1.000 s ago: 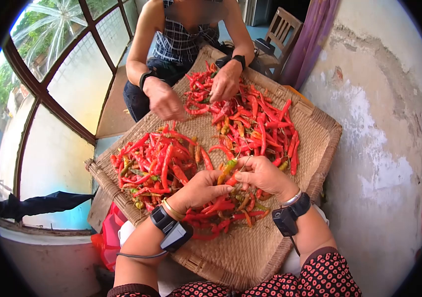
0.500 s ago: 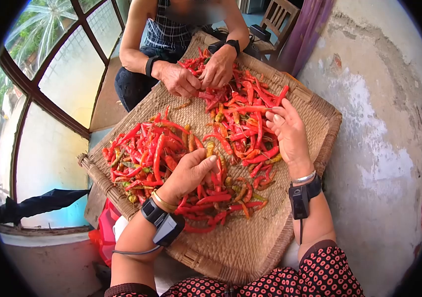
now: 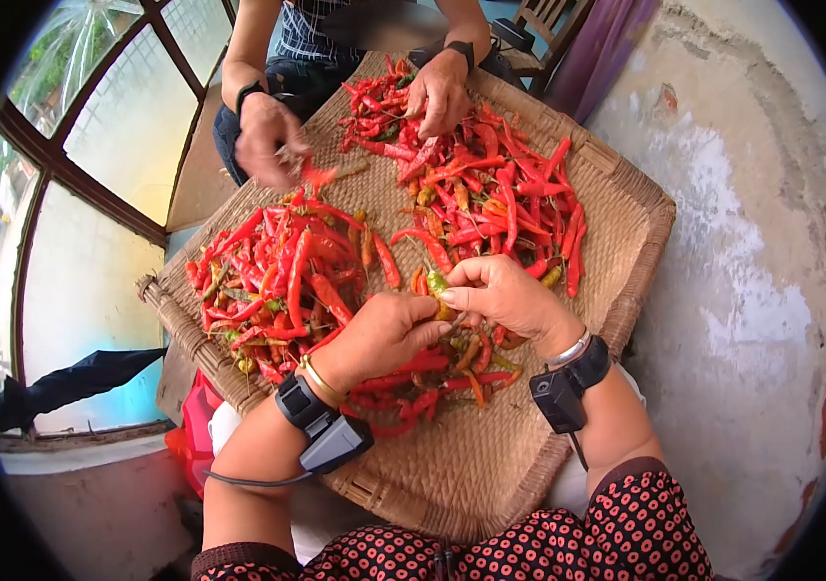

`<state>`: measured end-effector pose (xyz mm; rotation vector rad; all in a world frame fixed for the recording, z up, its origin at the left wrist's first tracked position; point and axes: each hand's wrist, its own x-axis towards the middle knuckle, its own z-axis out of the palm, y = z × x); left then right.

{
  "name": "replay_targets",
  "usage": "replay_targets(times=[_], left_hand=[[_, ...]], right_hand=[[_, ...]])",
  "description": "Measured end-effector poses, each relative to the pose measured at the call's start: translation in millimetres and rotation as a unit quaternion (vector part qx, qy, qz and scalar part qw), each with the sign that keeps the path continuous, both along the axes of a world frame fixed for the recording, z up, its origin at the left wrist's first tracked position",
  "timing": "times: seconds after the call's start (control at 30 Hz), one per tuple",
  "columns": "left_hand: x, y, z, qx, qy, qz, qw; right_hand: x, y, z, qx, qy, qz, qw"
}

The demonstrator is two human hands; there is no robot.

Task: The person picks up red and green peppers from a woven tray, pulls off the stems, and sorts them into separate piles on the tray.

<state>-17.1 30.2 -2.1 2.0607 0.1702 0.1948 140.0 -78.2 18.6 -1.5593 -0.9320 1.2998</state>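
Observation:
My left hand [image 3: 381,337] is closed in a pinch on a yellow-green chili pepper [image 3: 436,284]. My right hand [image 3: 514,302] meets it from the right, with thumb and fingers pinched on the same pepper; their tips partly hide it. Both hands hover over a woven tray [image 3: 490,455]. Below them lies a loose heap of red, orange and yellowish chilies [image 3: 422,387]. A larger pile of red chilies [image 3: 272,281] is left of my left hand, and another pile [image 3: 510,194] spreads beyond my right hand.
Across the tray sits a person, one hand [image 3: 272,145] blurred near a red chili, the other hand [image 3: 439,92] on the far chilies. A window [image 3: 103,242] and a dark umbrella [image 3: 84,382] are at left. A rough wall [image 3: 722,290] stands close at right.
My right hand has come down and left from the right-hand pile and closed on the pepper at my left hand. The other person's hands have separated, one moving toward the left pile.

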Motion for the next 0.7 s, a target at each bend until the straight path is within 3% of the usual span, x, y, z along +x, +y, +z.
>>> replay_targets(times=[0.17,0.23,0.3,0.33,0.43,0.5,0.57,0.7], left_hand=[[0.6,2.6,1.3,0.091,-0.021,-0.025,0.995],[0.1,7.3,0.1,0.127,-0.021,0.091,0.988],[-0.1,13.4,-1.9,0.159,0.005,0.105,0.982],[-0.1,14.7,-1.9,0.184,0.035,0.099,0.977],[1.9,13.1,-6.3,0.216,0.061,0.072,0.972],[4.6,10.0,-13.0,0.222,0.057,0.051,0.972],[5.7,7.1,-21.9,0.262,0.04,0.054,0.963],[9.2,7.6,-28.9,0.263,0.071,0.038,0.961]], right_hand=[[10.0,-1.4,6.6,0.001,-0.069,0.012,0.998],[20.0,-1.7,11.8,0.074,-0.012,-0.125,0.989],[20.0,2.6,22.2,0.173,0.165,-0.302,0.923],[23.0,1.8,20.6,0.174,0.165,-0.302,0.923],[28.9,0.4,7.7,0.117,0.12,-0.273,0.947],[19.7,6.8,-3.1,-0.013,-0.093,-0.056,0.994],[17.4,11.1,-37.8,0.111,-0.373,0.05,0.92],[7.3,10.7,-48.9,0.033,-0.417,0.087,0.904]])
